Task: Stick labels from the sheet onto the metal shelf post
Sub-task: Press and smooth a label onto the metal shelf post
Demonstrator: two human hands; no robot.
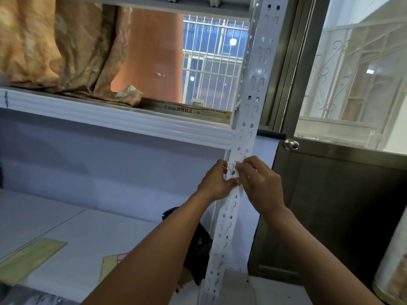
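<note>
Background 鸿朝铝业 strip (199, 111), label (232, 167) on post (250, 100)

Home storage rm, prob.: white slotted metal shelf post (255, 84) w/ shelf (110, 115) carrying a folded quilt (55, 45) at its left end; barred window (211, 62) behind; door (330, 205) w/ round knob (291, 144) on the right; tiled floor (264, 289).

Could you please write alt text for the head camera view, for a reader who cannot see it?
The left hand and right hand pinch a small label against a white perforated shelf post, below a shelf edge. A yellowish sheet lies on the lower shelf.
</note>
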